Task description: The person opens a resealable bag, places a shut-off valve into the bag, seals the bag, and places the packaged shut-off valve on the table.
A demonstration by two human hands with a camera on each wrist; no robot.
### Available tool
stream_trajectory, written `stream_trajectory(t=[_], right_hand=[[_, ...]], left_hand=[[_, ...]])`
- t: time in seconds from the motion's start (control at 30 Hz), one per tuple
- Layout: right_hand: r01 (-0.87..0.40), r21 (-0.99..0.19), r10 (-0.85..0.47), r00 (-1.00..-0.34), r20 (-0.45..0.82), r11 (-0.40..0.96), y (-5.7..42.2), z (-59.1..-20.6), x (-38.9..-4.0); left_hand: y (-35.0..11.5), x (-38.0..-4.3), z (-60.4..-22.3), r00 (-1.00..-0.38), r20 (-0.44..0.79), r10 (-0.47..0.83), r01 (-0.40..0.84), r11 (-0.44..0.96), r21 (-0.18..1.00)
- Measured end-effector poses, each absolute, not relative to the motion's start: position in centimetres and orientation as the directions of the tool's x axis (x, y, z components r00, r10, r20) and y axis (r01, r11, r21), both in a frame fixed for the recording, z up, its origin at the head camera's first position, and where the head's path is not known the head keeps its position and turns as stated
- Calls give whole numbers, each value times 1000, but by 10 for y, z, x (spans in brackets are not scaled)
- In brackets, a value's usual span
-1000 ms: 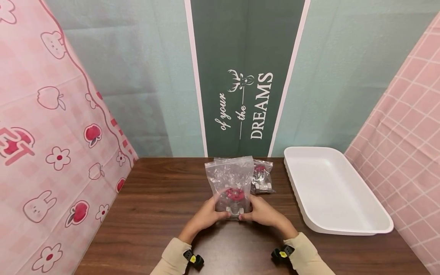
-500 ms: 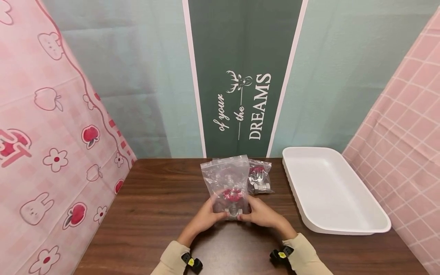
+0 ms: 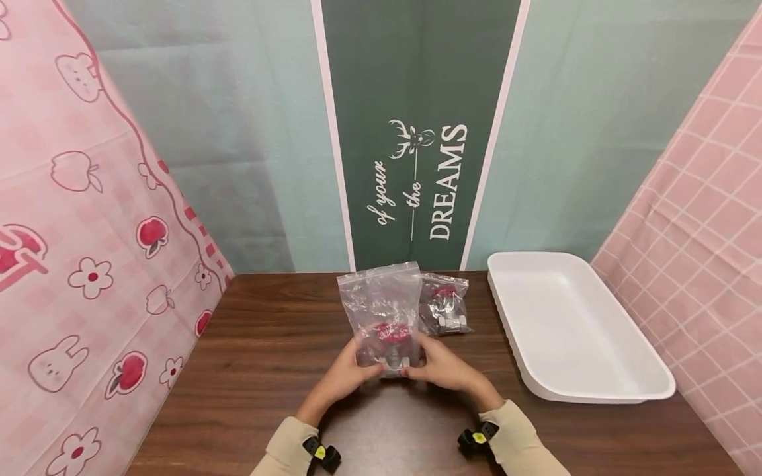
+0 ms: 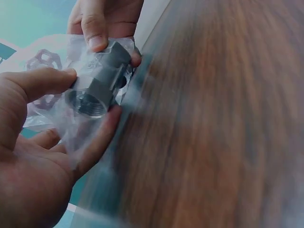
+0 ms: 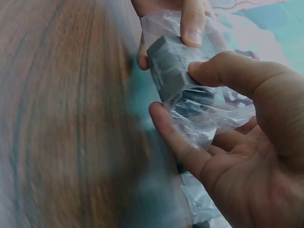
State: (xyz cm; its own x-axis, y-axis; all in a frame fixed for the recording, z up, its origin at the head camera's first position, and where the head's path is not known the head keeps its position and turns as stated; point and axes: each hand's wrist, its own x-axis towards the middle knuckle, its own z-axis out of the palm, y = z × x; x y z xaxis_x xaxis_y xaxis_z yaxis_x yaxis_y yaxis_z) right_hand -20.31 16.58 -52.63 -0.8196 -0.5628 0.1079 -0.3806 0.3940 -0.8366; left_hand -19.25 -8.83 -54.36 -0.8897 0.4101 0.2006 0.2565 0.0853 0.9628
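Observation:
Both hands hold one clear zip bag (image 3: 381,291) with a gate valve (image 3: 393,332) inside, upright near the middle of the table. The valve has a red handwheel and a grey metal body with hexagonal threaded ends. My left hand (image 3: 348,370) grips the left end of the body through the plastic, thumb on the near face and fingers beneath and behind. On the opposite end, my right hand (image 3: 443,365) grips the same way. Up close in the left wrist view, the valve body (image 4: 102,71) shows its open threaded end. The bag's zip top stands up, ungripped.
Behind the right hand lies another bagged valve (image 3: 450,322) with a red handwheel. A white tray (image 3: 577,324) stands on the right side of the brown wooden table (image 3: 268,344). Fabric curtains enclose the back and both sides.
Both hands have shifted slightly left with the bagged valve, so more of the bag behind shows. The head view has also turned a little. The grip stays the same.

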Motion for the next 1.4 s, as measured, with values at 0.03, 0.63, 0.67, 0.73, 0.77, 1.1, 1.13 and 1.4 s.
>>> stream_trajectory(t=[0.03, 0.63, 0.67, 0.73, 0.77, 1.1, 1.13, 1.4], right_hand=[[-379, -842, -560, -821, 114, 384, 164, -527, -203], [-227, -956, -458, -881, 120, 185, 124, -533, -207], [-223, -959, -456, -882, 122, 174, 123, -533, -207], [-213, -965, -453, -883, 124, 153, 120, -534, -208], [-207, -968, -453, -883, 121, 145, 119, -535, -208], [-193, -971, -431, -895, 115, 141, 103, -539, -209], [-193, -972, -430, -895, 117, 136, 101, -539, -209], [-197, -970, -410, -904, 122, 146, 85, -540, -211]], left_hand=[[-89, -192, -544, -899, 193, 393, 246, 90, 965], [-111, -195, -540, -967, 160, 197, 182, 96, 979], [-112, -195, -540, -968, 162, 189, 183, 97, 978], [-116, -195, -540, -972, 162, 168, 181, 102, 978], [-117, -195, -541, -975, 158, 157, 175, 103, 979], [-134, -195, -542, -987, 108, 117, 120, 96, 988], [-135, -195, -542, -988, 105, 111, 116, 102, 988], [-146, -197, -539, -993, 88, 72, 97, 122, 988]])
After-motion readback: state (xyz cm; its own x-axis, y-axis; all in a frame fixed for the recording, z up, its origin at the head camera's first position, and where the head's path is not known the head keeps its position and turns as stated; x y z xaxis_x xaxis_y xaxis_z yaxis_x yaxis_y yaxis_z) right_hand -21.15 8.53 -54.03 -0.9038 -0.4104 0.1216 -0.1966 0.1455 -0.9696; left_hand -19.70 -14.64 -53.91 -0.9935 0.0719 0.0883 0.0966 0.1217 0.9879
